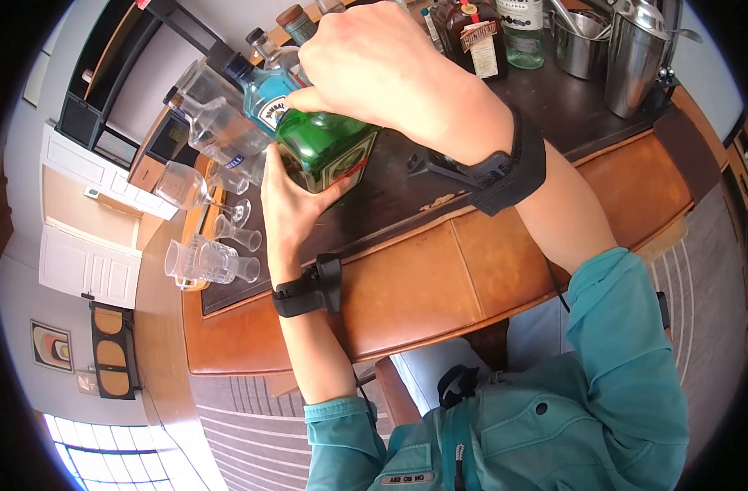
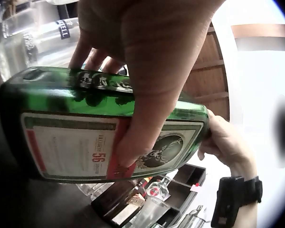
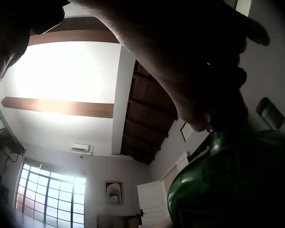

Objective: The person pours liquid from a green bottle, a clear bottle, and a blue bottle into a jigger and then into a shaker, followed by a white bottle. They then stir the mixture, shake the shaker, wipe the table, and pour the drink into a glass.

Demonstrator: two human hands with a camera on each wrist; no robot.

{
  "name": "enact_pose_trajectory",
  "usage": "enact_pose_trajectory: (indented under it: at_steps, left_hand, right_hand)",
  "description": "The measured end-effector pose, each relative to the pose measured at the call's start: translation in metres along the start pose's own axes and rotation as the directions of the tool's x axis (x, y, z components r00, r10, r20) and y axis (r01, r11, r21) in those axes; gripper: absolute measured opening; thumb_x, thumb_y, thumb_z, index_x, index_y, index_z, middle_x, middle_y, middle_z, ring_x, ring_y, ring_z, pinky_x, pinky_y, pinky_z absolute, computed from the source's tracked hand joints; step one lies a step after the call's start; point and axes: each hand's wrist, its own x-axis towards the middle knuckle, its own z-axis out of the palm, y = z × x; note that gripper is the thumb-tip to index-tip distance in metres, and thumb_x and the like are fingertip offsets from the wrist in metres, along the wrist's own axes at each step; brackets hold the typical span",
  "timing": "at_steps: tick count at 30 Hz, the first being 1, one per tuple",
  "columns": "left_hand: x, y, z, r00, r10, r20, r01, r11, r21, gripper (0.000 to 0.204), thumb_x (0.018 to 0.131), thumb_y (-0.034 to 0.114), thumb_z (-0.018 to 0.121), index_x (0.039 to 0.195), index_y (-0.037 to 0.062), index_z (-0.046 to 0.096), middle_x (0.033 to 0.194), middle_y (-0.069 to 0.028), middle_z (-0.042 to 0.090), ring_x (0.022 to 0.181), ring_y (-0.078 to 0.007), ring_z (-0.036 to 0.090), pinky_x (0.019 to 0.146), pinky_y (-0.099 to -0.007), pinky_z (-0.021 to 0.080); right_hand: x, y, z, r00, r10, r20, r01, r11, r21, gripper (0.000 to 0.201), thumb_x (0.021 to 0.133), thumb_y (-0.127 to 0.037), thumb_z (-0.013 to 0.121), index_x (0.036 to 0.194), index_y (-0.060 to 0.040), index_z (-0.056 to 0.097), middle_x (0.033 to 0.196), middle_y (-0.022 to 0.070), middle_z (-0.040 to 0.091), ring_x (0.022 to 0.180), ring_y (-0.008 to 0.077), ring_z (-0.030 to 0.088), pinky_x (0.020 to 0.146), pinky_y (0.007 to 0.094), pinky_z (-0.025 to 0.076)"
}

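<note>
A green glass liquor bottle [image 1: 316, 139] with a framed label stands out in the head view, tilted over the dark tabletop. My left hand [image 1: 288, 204] grips its body, thumb across the label [image 2: 71, 147] in the left wrist view and the other fingers round the far side. At the neck end, my right hand [image 1: 382, 61] has its fingers curled round the top of the bottle. The right wrist view shows that hand [image 3: 199, 66] dark against the light, over the neck and shoulder of the bottle [image 3: 199, 175]; the cap is hidden under the fingers.
Beyond the hands stand a blue gin bottle [image 1: 269, 94] and a clear bottle [image 1: 218, 127]. Several glasses, including a wine glass [image 1: 181, 186], are at the left. At the right are a brown bottle [image 1: 474, 41] and a steel shaker [image 1: 636, 69]. Brown leather padding [image 1: 423, 278] edges the counter.
</note>
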Motion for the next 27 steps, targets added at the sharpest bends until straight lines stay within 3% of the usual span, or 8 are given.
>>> enact_pose_trajectory:
  at_steps: [7, 8, 9, 10, 13, 20, 25, 27]
  left_hand:
    - [-0.001, -0.002, -0.002, 1.0, -0.012, 0.0, 0.012, 0.999, -0.041, 0.065, 0.054, 0.025, 0.081, 0.1, -0.0003, 0.043, 0.095, -0.0191, 0.057, 0.089, -0.033, 0.056, 0.077, -0.0387, 0.045]
    - [-0.001, -0.002, -0.002, 1.0, -0.015, -0.002, 0.015, 1.0, -0.019, 0.065, 0.054, 0.023, 0.081, 0.101, -0.0001, 0.043, 0.097, -0.019, 0.057, 0.09, -0.0321, 0.057, 0.078, -0.0382, 0.045]
    - [-0.002, -0.002, -0.002, 1.0, -0.019, -0.004, 0.019, 1.0, 0.003, 0.065, 0.054, 0.022, 0.081, 0.102, 0.0002, 0.043, 0.098, -0.0189, 0.057, 0.091, -0.0312, 0.057, 0.078, -0.0378, 0.045]
    - [-0.003, -0.003, -0.003, 1.0, -0.023, -0.004, 0.023, 1.0, 0.002, 0.065, 0.054, 0.022, 0.081, 0.102, 0.0002, 0.043, 0.098, -0.0189, 0.057, 0.091, -0.0312, 0.057, 0.078, -0.0378, 0.045]
    - [-0.003, -0.009, -0.008, 0.995, -0.071, 0.077, 0.083, 0.983, -0.164, 0.069, 0.054, 0.018, 0.081, 0.109, 0.001, 0.042, 0.102, -0.0176, 0.058, 0.094, -0.0277, 0.057, 0.08, -0.0359, 0.045]
    - [-0.003, -0.034, -0.005, 0.988, -0.041, 0.147, 0.083, 0.953, -0.291, 0.077, 0.056, 0.015, 0.08, 0.119, 0.0019, 0.037, 0.105, -0.0139, 0.056, 0.096, -0.0233, 0.056, 0.084, -0.0332, 0.044]
    - [-0.003, -0.025, -0.003, 0.992, 0.004, 0.129, 0.036, 0.952, -0.305, 0.079, 0.056, 0.014, 0.08, 0.119, -0.0002, 0.034, 0.108, -0.0154, 0.053, 0.1, -0.0243, 0.053, 0.087, -0.0341, 0.042]
    - [-0.002, -0.019, -0.004, 0.991, 0.002, 0.131, 0.038, 0.953, -0.301, 0.077, 0.056, 0.014, 0.08, 0.118, 0.0001, 0.036, 0.109, -0.0156, 0.053, 0.102, -0.0243, 0.052, 0.088, -0.0344, 0.041]
  right_hand:
    - [0.009, 0.015, -0.015, 0.995, -0.095, -0.008, 0.095, 0.995, 0.019, 0.028, 0.063, -0.038, 0.067, 0.066, -0.0098, 0.067, 0.064, 0.0082, 0.062, 0.066, 0.0247, 0.063, 0.059, 0.0345, 0.049]
    - [0.018, 0.029, -0.039, 0.922, -0.285, 0.261, 0.247, 0.954, 0.168, 0.038, 0.071, -0.038, 0.063, 0.083, -0.0026, 0.062, 0.078, 0.0177, 0.06, 0.073, 0.0283, 0.062, 0.064, 0.0336, 0.049]
    - [0.022, 0.036, -0.052, 0.742, -0.476, 0.473, 0.339, 0.874, 0.347, 0.049, 0.078, -0.039, 0.059, 0.099, 0.0047, 0.057, 0.092, 0.0271, 0.058, 0.081, 0.0319, 0.061, 0.068, 0.0326, 0.049]
    - [0.011, 0.015, -0.021, 0.955, -0.214, 0.207, 0.171, 0.963, 0.208, 0.039, 0.077, -0.035, 0.059, 0.08, 0.0034, 0.062, 0.064, 0.015, 0.062, 0.056, 0.0316, 0.061, 0.054, 0.0373, 0.049]
    - [0.004, 0.01, -0.001, 0.969, -0.244, -0.031, 0.242, 0.922, 0.304, 0.033, 0.062, -0.039, 0.067, 0.077, -0.0096, 0.066, 0.069, 0.0081, 0.063, 0.069, 0.0276, 0.063, 0.062, 0.0365, 0.05]
    - [0.0, 0.002, 0.002, 0.953, -0.292, -0.076, 0.297, 0.867, 0.4, 0.043, 0.068, -0.046, 0.063, 0.096, -0.013, 0.061, 0.084, 0.0094, 0.063, 0.082, 0.0249, 0.062, 0.065, 0.0373, 0.05]
    - [-0.001, -0.004, -0.012, 0.995, -0.091, 0.041, 0.078, 0.965, 0.251, 0.048, 0.076, -0.053, 0.055, 0.078, -0.0065, 0.066, 0.065, 0.012, 0.062, 0.065, 0.0272, 0.063, 0.057, 0.0349, 0.05]
    - [-0.001, -0.001, -0.002, 0.992, -0.126, -0.028, 0.129, 0.969, 0.211, 0.047, 0.075, -0.05, 0.057, 0.069, -0.0042, 0.066, 0.057, 0.0126, 0.06, 0.057, 0.0272, 0.062, 0.054, 0.0337, 0.051]
